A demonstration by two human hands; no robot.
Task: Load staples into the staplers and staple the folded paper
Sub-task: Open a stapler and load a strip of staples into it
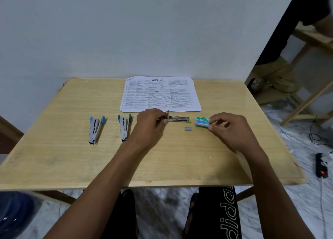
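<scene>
Blue-tipped metal stapler [95,129] and green-tipped metal stapler [124,128] lie splayed open and apart on the pale wooden table [54,157], untouched. Left hand [151,123] has its fingers curled round the rear end of the yellow-tipped metal stapler [178,119], which is laid open flat. Printed white paper [160,94] sits just behind it. Staplers look light, rigid and slick: pin them at the hinge end. Short grey staple strip [188,129] lies loose near that stapler. It's brittle and likely snaps if bent, so pinch the long sides. Small green card staple box [202,122] is light and will skid. Right hand [228,129] pinches its right end between thumb and forefinger, other fingers loosely curled.
</scene>
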